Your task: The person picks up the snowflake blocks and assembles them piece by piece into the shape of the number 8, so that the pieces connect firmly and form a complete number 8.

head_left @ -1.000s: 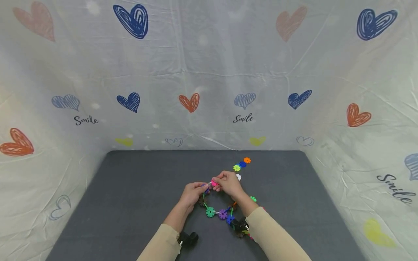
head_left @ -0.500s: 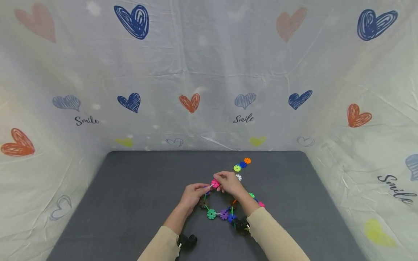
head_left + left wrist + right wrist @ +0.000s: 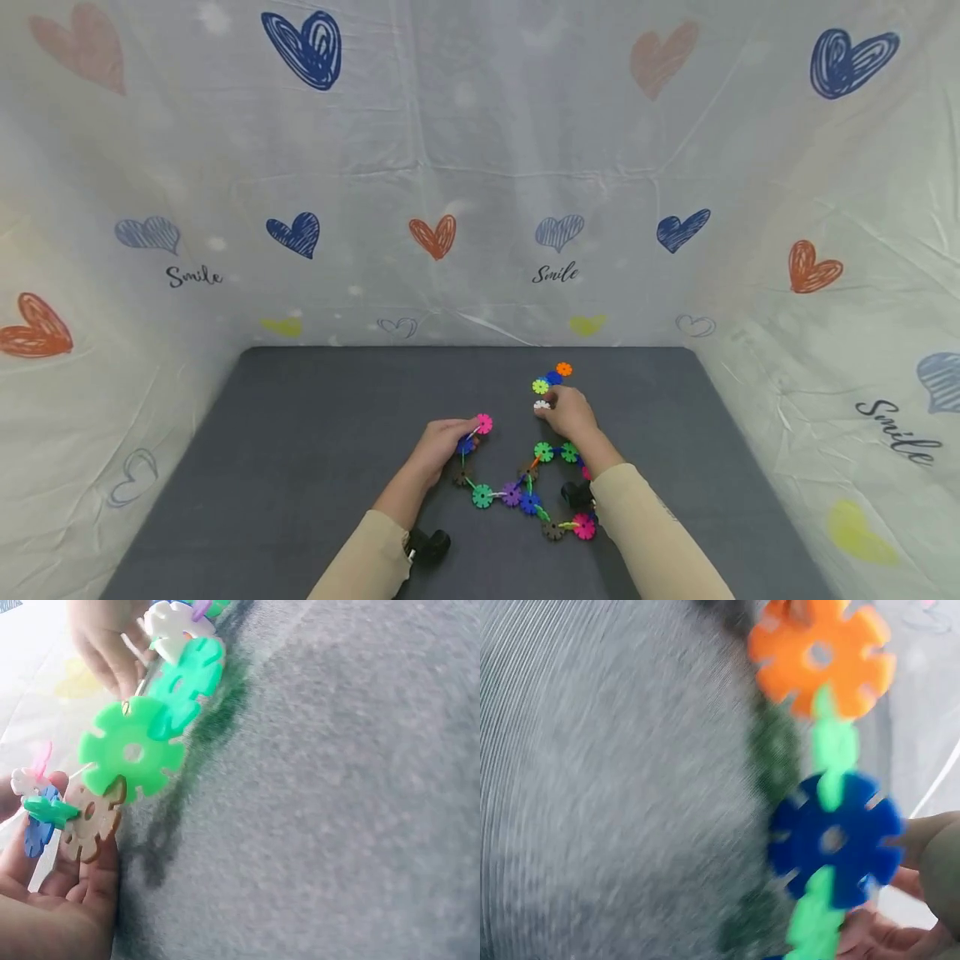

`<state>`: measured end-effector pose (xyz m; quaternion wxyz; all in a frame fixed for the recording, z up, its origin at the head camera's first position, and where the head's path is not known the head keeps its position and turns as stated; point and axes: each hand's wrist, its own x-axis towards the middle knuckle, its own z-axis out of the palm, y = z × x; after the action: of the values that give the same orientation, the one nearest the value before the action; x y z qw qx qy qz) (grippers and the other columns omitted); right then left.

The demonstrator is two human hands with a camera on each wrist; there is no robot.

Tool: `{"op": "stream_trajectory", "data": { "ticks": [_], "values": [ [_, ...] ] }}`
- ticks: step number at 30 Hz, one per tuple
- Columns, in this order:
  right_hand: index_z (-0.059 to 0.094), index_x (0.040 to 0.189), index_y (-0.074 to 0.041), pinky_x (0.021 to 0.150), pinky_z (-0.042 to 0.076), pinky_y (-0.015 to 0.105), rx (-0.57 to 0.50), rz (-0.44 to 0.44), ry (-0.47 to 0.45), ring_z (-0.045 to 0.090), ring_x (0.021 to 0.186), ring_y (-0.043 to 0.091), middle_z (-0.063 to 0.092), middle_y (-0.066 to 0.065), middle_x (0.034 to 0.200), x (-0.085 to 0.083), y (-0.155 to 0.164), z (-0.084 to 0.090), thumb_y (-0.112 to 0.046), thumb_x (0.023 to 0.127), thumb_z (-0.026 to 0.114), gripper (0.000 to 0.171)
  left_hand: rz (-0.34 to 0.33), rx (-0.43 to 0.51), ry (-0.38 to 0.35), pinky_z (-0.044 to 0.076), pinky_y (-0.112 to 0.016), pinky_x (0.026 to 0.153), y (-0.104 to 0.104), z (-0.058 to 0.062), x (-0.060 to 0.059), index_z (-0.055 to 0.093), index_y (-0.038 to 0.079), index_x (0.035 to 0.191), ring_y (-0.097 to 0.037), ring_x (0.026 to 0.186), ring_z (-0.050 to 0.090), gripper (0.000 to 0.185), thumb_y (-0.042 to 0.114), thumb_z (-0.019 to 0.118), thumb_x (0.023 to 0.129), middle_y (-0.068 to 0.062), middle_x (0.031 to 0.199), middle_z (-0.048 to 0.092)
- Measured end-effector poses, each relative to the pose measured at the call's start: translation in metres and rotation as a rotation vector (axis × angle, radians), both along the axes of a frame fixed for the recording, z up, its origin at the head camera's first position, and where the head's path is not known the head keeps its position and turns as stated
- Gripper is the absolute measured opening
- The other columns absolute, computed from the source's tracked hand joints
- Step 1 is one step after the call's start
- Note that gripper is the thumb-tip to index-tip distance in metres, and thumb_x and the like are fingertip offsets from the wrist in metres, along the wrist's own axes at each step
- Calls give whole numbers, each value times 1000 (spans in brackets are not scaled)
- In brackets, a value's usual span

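Left grip (image 3: 442, 442) pinches the snowflake chain (image 3: 525, 492); right grip (image 3: 566, 412) pinches the white disc (image 3: 542, 406) beside loose discs (image 3: 553, 377).

A matt, dark grey mat (image 3: 315, 433) with a fine felt-like, slightly fuzzy nap is seen across the lower middle of the head view. The chain of snowflake discs (image 3: 525, 492) on it appears to be of smooth moulded plastic in bright colours, with a faint sheen in the wrist views; the loose discs (image 3: 553, 379) further up the frame are of the same plastic. The backdrop (image 3: 480, 167) filling the upper frame and both sides looks like thin, creased sheeting with a dull, slightly translucent finish, printed with hearts. The sleeves (image 3: 660, 542) at the bottom edge are of soft, matt beige cloth.
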<state>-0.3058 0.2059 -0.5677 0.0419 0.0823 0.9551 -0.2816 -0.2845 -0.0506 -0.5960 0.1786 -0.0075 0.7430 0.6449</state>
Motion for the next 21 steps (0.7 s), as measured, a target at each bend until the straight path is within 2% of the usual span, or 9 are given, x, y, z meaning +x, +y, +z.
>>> {"op": "stream_trajectory", "data": {
  "ticks": [4, 9, 11, 16, 21],
  "values": [
    [67, 104, -7, 77, 50, 42, -42, -7, -26, 58, 84, 25, 65, 10, 98, -2, 5, -3, -22, 89, 80, 25, 33, -24, 3, 45, -49, 106, 1, 0, -1, 78, 6, 112, -20, 105, 68, 37, 38, 70, 93, -9, 108, 76],
    [63, 94, -7, 68, 47, 35, -139, -27, -40, 56, 75, 23, 64, 7, 87, 1, 1, 6, -23, 89, 79, 23, 73, -20, -18, 44, -50, 107, 3, -2, -1, 78, 4, 110, -24, 109, 68, 34, 33, 71, 93, -10, 103, 77],
    [66, 94, -7, 65, 49, 33, -195, -9, -24, 60, 71, 19, 68, 4, 83, 4, -3, 10, -23, 90, 78, 21, 90, -19, -28, 43, -50, 108, 3, -2, -1, 79, 4, 106, -25, 111, 67, 33, 34, 72, 92, -10, 97, 77],
    [71, 96, -8, 63, 52, 31, -335, 73, 33, 68, 69, 17, 75, 4, 81, 14, -19, 16, -22, 89, 79, 18, 129, -27, -35, 43, -50, 109, 1, -3, 0, 80, 5, 105, -29, 118, 63, 32, 32, 73, 90, -11, 102, 77],
    [73, 89, -14, 64, 52, 31, -358, 126, 93, 63, 70, 16, 72, 1, 81, 23, -28, 15, -27, 88, 80, 15, 142, -29, -23, 45, -49, 107, 3, -2, 0, 79, 5, 109, -27, 114, 65, 29, 27, 71, 92, -10, 105, 77]
  ]
}}
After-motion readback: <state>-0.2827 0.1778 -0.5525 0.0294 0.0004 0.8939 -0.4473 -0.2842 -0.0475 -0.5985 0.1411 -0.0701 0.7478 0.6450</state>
